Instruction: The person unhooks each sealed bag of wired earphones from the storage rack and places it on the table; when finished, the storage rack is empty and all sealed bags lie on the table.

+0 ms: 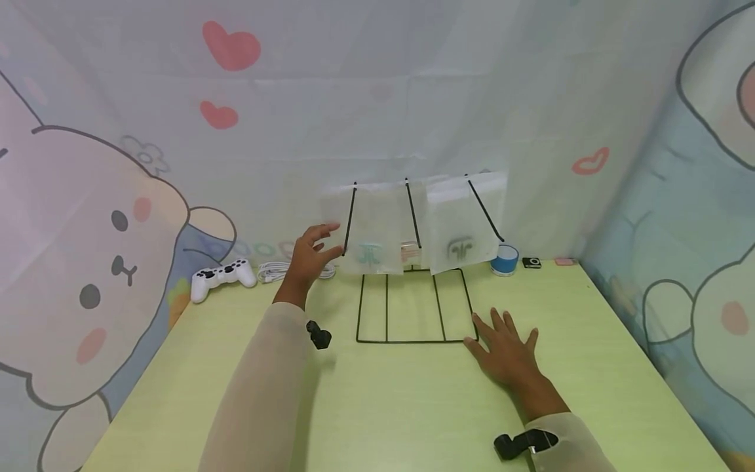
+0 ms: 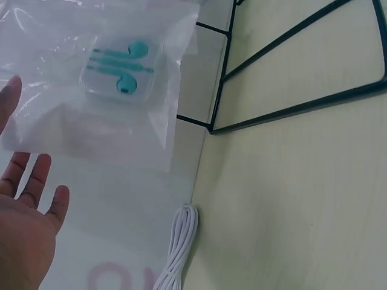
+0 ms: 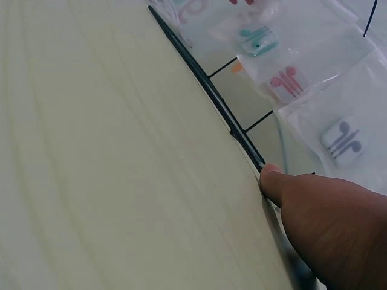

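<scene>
A black wire display rack [image 1: 401, 341] stands on the table, with clear plastic bags hung from its three prongs. Inside the left bag [image 1: 380, 219] is a case with teal earphones [image 2: 124, 66]. Red earphones [image 3: 289, 82] show in the middle bag, partly covered. The right bag [image 1: 439, 210] contains dark grey earphones [image 1: 460, 248]. My left hand [image 1: 308, 259] is raised beside the left bag near its prong tip, thumb and fingers apart, gripping nothing. With fingers spread, my right hand [image 1: 506, 351] rests on the front right corner of the rack's base, thumb touching the wire.
To the left on the table lie a white game controller [image 1: 223, 278] and a coiled white cable [image 1: 274, 270]. Right of the rack are a blue and white round container [image 1: 504, 261], a small black device [image 1: 531, 263] and a pink item [image 1: 565, 261]. A printed cloth backdrop [image 1: 330, 111] hangs close behind.
</scene>
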The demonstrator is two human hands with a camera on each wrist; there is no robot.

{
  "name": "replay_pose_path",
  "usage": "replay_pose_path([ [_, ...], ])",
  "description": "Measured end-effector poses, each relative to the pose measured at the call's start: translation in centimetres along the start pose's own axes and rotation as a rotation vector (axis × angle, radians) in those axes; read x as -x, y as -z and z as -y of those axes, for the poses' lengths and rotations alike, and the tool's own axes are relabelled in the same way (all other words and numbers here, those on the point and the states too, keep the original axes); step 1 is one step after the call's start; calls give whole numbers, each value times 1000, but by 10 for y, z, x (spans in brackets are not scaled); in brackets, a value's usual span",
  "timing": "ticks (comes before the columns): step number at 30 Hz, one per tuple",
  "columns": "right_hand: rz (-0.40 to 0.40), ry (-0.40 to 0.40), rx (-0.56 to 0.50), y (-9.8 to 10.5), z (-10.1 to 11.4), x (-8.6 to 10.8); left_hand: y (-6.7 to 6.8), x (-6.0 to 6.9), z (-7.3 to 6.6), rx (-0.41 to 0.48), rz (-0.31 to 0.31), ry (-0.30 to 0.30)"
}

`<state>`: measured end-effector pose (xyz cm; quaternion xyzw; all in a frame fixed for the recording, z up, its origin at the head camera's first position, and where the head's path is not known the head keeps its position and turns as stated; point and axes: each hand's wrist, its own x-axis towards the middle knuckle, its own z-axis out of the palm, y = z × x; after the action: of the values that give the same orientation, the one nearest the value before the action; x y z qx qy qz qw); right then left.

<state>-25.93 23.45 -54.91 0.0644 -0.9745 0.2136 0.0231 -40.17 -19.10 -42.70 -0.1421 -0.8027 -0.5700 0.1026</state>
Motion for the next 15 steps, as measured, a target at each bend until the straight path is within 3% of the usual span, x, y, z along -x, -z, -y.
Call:
replay_pose_path([
  [6,-3,-1,3,1,1,0,0,3,1,36,42,-4],
  [12,5,-3,-5,2,3,1,1,2,0,45,70,67],
  [15,3,-2,-7,2,4,1,2,2,-2,37,74,70],
])
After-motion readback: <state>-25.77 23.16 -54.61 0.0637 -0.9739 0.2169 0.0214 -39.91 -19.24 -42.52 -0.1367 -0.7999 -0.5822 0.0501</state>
